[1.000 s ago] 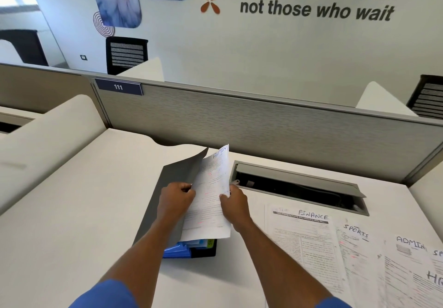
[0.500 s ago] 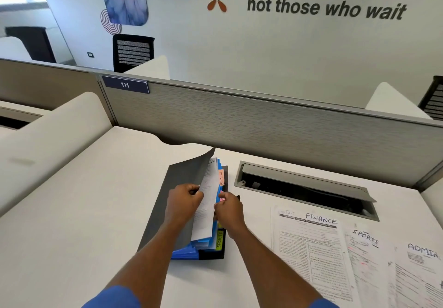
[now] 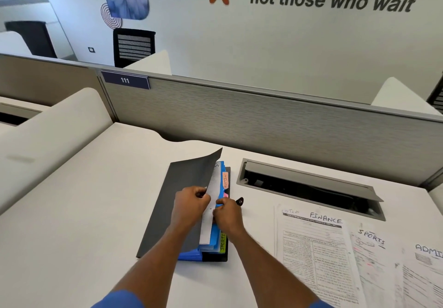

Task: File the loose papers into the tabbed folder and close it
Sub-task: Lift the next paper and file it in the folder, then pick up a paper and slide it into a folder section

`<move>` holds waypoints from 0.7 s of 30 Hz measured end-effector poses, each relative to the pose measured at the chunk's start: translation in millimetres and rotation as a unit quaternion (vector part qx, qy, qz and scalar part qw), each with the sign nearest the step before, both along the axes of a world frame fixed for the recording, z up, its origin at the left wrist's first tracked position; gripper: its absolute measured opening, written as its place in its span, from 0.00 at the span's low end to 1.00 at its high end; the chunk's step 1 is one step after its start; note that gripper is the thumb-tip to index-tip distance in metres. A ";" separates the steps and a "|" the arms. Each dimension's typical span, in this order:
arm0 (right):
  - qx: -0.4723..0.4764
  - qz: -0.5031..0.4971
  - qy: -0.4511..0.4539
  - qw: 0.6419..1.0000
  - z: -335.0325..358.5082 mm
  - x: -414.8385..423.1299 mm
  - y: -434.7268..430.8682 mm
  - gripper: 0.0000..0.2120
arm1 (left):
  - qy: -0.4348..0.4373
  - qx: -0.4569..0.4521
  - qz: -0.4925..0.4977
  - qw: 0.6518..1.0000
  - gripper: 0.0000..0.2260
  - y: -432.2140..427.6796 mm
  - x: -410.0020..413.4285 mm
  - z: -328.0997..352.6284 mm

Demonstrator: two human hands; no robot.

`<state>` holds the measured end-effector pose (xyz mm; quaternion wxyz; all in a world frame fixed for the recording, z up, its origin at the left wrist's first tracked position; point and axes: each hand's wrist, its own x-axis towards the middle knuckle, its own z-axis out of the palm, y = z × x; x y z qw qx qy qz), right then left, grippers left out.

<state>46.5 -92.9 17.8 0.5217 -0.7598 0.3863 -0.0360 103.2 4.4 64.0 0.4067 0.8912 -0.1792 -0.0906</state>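
Observation:
A tabbed folder (image 3: pixel 172 202) lies on the desk with its dark grey cover lifted up to the left. Blue dividers (image 3: pixel 215 238) inside carry an orange ADMIN tab (image 3: pixel 225 180) and a yellow-green SPORTS tab (image 3: pixel 222 243). A white sheet (image 3: pixel 211 202) stands almost on edge between cover and dividers. My left hand (image 3: pixel 190 205) pinches the sheet and cover. My right hand (image 3: pixel 226 214) grips the sheet's right edge against the dividers. Loose papers headed FINANCE (image 3: pixel 314 250), SPORTS (image 3: pixel 374 259) and ADMIN (image 3: pixel 424 271) lie to the right.
An open cable tray (image 3: pixel 309 185) with a raised grey lid is sunk into the desk behind the papers. A small dark object (image 3: pixel 239 201) sits beside my right hand. A grey partition (image 3: pixel 263 120) closes the desk's far side.
The white sheet has gone from spread open above the folder to nearly edge-on, lower between cover and dividers. Both hands have come closer together, and the ADMIN tab now shows.

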 end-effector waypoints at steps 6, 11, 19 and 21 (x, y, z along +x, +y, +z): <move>-0.009 -0.015 0.005 1.000 -3.4 -21.4 -9.5 0.12 | -0.002 0.069 0.013 0.998 0.06 -19.4 -17.2 -13.8; -0.037 -0.010 -0.027 0.999 5.3 -51.9 -37.5 0.08 | -0.014 0.126 0.003 0.992 0.05 -34.0 -31.9 -23.9; -0.076 -0.087 0.015 0.993 6.5 -115.0 -101.9 0.13 | -0.036 0.196 -0.035 0.979 0.14 -51.3 -47.7 -42.2; -0.090 -0.112 0.023 0.989 4.0 -134.7 -114.5 0.12 | -0.057 0.200 -0.031 0.978 0.16 -62.5 -61.6 -39.7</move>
